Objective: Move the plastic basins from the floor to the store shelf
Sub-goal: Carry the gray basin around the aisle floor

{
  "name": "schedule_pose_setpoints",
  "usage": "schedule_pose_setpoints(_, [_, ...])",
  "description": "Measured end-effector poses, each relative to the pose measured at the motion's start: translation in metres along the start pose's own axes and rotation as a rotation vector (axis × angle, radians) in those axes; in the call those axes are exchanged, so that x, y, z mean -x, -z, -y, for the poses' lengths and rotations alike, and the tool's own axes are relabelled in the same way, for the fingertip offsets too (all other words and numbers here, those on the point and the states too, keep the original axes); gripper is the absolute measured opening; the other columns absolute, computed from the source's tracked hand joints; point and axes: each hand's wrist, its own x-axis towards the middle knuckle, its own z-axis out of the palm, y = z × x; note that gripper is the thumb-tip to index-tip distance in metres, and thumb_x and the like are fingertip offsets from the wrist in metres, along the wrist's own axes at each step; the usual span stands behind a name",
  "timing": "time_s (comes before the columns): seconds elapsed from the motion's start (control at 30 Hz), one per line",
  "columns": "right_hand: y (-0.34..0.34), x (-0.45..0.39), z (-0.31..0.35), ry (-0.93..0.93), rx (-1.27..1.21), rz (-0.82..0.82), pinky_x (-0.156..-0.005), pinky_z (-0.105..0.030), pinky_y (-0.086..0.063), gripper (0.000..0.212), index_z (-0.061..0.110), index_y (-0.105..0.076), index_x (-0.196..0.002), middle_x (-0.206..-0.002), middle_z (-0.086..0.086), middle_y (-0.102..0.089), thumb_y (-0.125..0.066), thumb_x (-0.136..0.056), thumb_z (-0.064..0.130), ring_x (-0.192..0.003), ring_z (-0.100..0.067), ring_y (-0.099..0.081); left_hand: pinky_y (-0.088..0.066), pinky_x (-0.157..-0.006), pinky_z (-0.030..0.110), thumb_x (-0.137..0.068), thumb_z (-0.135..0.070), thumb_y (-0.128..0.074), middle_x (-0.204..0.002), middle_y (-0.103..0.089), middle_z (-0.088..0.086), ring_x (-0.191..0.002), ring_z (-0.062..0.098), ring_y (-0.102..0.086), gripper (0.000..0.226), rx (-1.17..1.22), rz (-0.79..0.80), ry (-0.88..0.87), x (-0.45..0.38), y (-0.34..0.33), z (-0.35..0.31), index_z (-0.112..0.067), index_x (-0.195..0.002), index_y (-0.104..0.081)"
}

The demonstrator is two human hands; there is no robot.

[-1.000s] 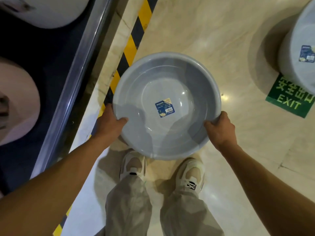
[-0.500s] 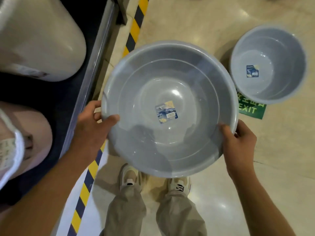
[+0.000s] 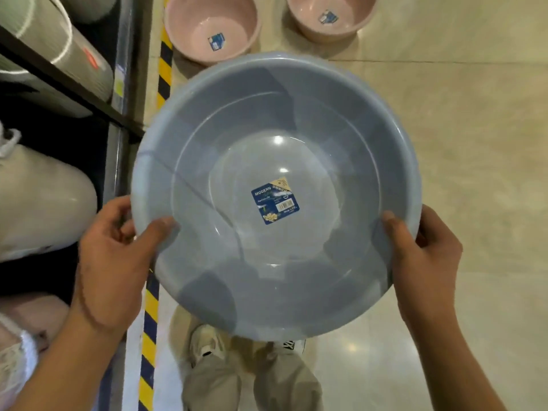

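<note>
A blue sticker (image 3: 275,200) reading "MODERN" sits in the bottom of the round, smooth grey-blue plastic basin (image 3: 275,120), held in the air above the glossy beige floor (image 3: 474,143). The left hand (image 3: 112,262) and right hand (image 3: 424,262) clasp opposite rims, thumbs inside. Two pink basins (image 3: 189,25) with similar stickers rest on the floor beyond, near yellow-black striped tape (image 3: 164,69) beside the dark shelf (image 3: 59,75).
</note>
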Motion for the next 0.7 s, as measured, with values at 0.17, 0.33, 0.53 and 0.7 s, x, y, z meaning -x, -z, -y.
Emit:
schedule_pose_setpoints(0.17, [0.036,-0.049,-0.006,-0.031,0.063,-0.060,-0.053,-0.020,-0.047,0.008,0.023,-0.068,-0.093,-0.073,0.010,-0.064,-0.061,-0.088,0.022,-0.062,-0.009,-0.060,-0.061,-0.061,0.021,-0.088,-0.008,-0.074,-0.094,-0.080,-0.003,-0.080,0.015,-0.076,0.029,-0.044,0.079,-0.038,-0.025,-0.067,-0.023,-0.029,-0.108,-0.070])
schedule_pose_setpoints(0.33, [0.043,-0.103,-0.030,-0.065,0.188,-0.108,-0.055,-0.020,-0.048,0.008,0.037,-0.065,-0.092,-0.080,0.018,-0.067,-0.059,-0.090,0.032,-0.071,-0.006,-0.065,-0.062,-0.065,0.021,-0.089,-0.014,-0.074,-0.107,-0.076,0.000,-0.090,0.016,-0.075,0.034,-0.123,0.163,-0.024,-0.079,-0.132,-0.015,-0.021,-0.121,-0.065])
schedule_pose_setpoints(0.53, [0.025,-0.182,-0.085,-0.088,0.465,-0.077,-0.058,-0.029,-0.050,0.019,0.031,-0.060,-0.110,-0.080,0.019,-0.063,-0.056,-0.093,0.039,-0.068,-0.005,-0.062,-0.053,-0.056,0.009,-0.092,-0.015,-0.071,-0.093,-0.069,-0.016,-0.079,-0.011,-0.069,0.031,-0.319,0.211,-0.100,-0.157,-0.214,0.016,-0.023,-0.119,-0.059])
schedule_pose_setpoints(0.7, [-0.001,-0.245,-0.139,-0.126,0.614,-0.007,-0.054,-0.030,-0.042,0.033,0.011,-0.059,-0.115,-0.079,0.006,-0.058,-0.052,-0.098,0.039,-0.064,-0.010,-0.056,-0.044,-0.053,0.000,-0.095,-0.020,-0.067,-0.084,-0.061,-0.020,-0.070,-0.014,-0.064,0.023,-0.512,0.277,-0.113,-0.215,-0.265,0.043,-0.026,-0.110,-0.051])
